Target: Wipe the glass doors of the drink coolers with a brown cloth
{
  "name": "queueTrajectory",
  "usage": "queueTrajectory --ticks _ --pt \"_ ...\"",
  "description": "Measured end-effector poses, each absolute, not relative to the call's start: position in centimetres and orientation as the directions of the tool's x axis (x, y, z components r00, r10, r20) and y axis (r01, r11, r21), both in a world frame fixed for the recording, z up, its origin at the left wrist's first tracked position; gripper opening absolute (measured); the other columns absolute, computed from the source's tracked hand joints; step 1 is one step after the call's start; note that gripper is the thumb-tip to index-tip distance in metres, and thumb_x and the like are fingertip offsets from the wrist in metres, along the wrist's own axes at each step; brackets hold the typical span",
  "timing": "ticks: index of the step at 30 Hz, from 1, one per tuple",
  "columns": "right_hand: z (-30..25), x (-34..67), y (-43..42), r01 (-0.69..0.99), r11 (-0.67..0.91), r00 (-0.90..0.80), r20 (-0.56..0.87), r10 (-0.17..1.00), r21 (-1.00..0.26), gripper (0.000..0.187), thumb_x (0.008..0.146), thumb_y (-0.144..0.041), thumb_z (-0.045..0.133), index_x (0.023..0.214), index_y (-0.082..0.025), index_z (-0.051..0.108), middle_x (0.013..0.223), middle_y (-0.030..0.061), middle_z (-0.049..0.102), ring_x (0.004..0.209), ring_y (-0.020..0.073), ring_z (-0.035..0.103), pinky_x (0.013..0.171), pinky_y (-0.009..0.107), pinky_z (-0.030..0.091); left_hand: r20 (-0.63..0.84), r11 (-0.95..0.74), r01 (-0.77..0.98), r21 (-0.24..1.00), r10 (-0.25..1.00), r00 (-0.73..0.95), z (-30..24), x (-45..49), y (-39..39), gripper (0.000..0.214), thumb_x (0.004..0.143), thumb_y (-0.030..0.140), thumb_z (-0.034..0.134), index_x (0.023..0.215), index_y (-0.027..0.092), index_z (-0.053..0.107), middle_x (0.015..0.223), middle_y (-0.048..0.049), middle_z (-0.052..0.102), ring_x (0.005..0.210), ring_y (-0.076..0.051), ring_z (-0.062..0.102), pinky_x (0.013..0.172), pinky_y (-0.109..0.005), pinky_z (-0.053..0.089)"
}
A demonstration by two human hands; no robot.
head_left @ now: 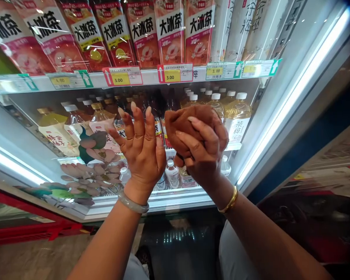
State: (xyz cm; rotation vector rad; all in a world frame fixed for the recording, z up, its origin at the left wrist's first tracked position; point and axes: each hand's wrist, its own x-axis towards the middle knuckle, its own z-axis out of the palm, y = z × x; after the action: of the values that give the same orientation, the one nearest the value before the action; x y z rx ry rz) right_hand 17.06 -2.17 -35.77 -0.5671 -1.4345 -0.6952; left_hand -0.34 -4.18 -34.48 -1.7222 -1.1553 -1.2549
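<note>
A crumpled brown cloth (176, 126) is bunched in my right hand (205, 146), whose fingers are folded over it. To its left, my left hand (142, 151) is spread open with its fingers pointing up and nothing in it. Both hands are raised in front of a lit drinks fridge, at the height of its middle shelf. Near my left hand is a pink-and-green flower decal (97, 149), apparently on the glass. Whether my left palm touches the glass, I cannot tell.
Large iced tea bottles (170, 33) line the upper shelf above a strip of price tags (175, 73). Clear-topped tea bottles (237, 116) stand on the middle shelf, smaller bottles (172, 175) below. A bright light strip (294, 97) runs down the right side.
</note>
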Motion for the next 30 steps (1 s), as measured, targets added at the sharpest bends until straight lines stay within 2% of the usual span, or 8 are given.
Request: queueTrajectory --ticks 4,7,14,18,21,23,26,30 --pt "-36.9 16.3 -2.4 0.715 0.691 -0.071 0.994 -0.085 0.11 0.023 0.104 -0.032 0.054 0.12 -0.032 0.07 0.13 -0.001 0.07 0.151 0.0249 0.043 0.125 0.051 0.04 0.963 -0.393 0.916 -0.082 0.207 0.175 -35.5 0.6 -3.3 0.067 0.108 0.038 0.032 0.17 0.033 0.011 0.176 0.0084 0.008 0.165 -0.018 0.004 0.133 -0.042 -0.017" --pt "-36.4 17.7 -1.8 0.715 0.678 -0.107 0.985 -0.133 0.169 0.026 0.105 -0.04 0.05 0.119 -0.032 0.071 0.131 -0.0003 0.069 0.149 0.0252 0.046 0.125 0.051 0.041 0.964 -0.395 0.914 -0.092 0.195 0.181 -35.6 1.1 -3.1 0.07 0.106 0.033 0.035 0.171 0.031 0.01 0.176 0.0073 0.007 0.165 -0.017 0.003 0.133 -0.043 -0.018" --pt "-35.4 20.0 -1.5 0.772 0.635 0.042 0.996 -0.08 0.018 0.028 0.103 -0.041 0.051 0.121 -0.03 0.071 0.142 0.0034 0.062 0.145 0.0317 0.047 0.122 0.06 0.042 0.948 -0.382 0.924 0.013 0.298 0.11 -34.3 2.9 -3.6 0.07 0.106 0.032 0.035 0.171 0.032 0.007 0.178 0.0007 0.009 0.166 -0.024 0.002 0.133 -0.053 -0.014" --pt "-37.2 19.0 -2.0 0.761 0.64 -0.087 0.994 -0.068 0.11 0.028 0.099 -0.027 0.062 0.125 -0.033 0.07 0.135 0.0016 0.068 0.152 0.0277 0.04 0.123 0.051 0.042 0.937 -0.355 0.929 0.104 0.349 0.028 -34.4 4.2 -3.3 0.069 0.107 0.041 0.04 0.17 0.037 0.012 0.177 0.0034 0.009 0.166 -0.025 0.002 0.13 -0.053 -0.022" --pt "-37.0 20.2 -1.6 0.762 0.628 -0.139 0.987 -0.079 0.158 0.027 0.098 -0.027 0.065 0.122 -0.038 0.07 0.131 -0.0035 0.07 0.147 0.0226 0.046 0.121 0.045 0.045 0.929 -0.373 0.917 0.144 0.369 0.004 -34.4 4.9 -3.2 0.069 0.107 0.043 0.041 0.17 0.036 0.012 0.177 0.005 0.003 0.165 -0.027 -0.003 0.128 -0.055 -0.026" --pt "-36.1 21.7 -1.2 0.774 0.618 -0.098 0.99 -0.097 0.137 0.021 0.102 -0.036 0.06 0.119 -0.037 0.071 0.133 -0.0025 0.068 0.144 0.0239 0.049 0.119 0.048 0.047 0.924 -0.396 0.906 0.146 0.381 0.017 -34.2 5.3 -3.2 0.07 0.107 0.04 0.04 0.17 0.035 0.01 0.177 0.0057 0.0 0.165 -0.028 -0.006 0.126 -0.056 -0.029" --pt "-34.9 22.9 -0.9 0.807 0.587 -0.006 0.995 -0.095 0.061 0.032 0.106 -0.043 0.045 0.118 -0.03 0.072 0.138 0.0027 0.064 0.143 0.0299 0.049 0.118 0.057 0.046 0.926 -0.413 0.902 0.122 0.374 0.046 -34.0 6.0 -3.4 0.071 0.106 0.032 0.037 0.17 0.035 0.009 0.176 0.0075 -0.002 0.164 -0.027 -0.008 0.125 -0.055 -0.031" --pt "-35.7 21.7 -1.6 0.807 0.589 0.007 0.997 -0.08 0.042 0.021 0.103 -0.037 0.054 0.113 -0.03 0.072 0.132 0.0026 0.067 0.14 0.0296 0.052 0.115 0.055 0.051 0.91 -0.394 0.905 0.162 0.415 0.017 -34.4 7.1 -3.2 0.062 0.107 0.04 0.033 0.168 0.029 0.026 0.175 0.0075 0.006 0.162 -0.027 -0.008 0.129 -0.049 -0.027"
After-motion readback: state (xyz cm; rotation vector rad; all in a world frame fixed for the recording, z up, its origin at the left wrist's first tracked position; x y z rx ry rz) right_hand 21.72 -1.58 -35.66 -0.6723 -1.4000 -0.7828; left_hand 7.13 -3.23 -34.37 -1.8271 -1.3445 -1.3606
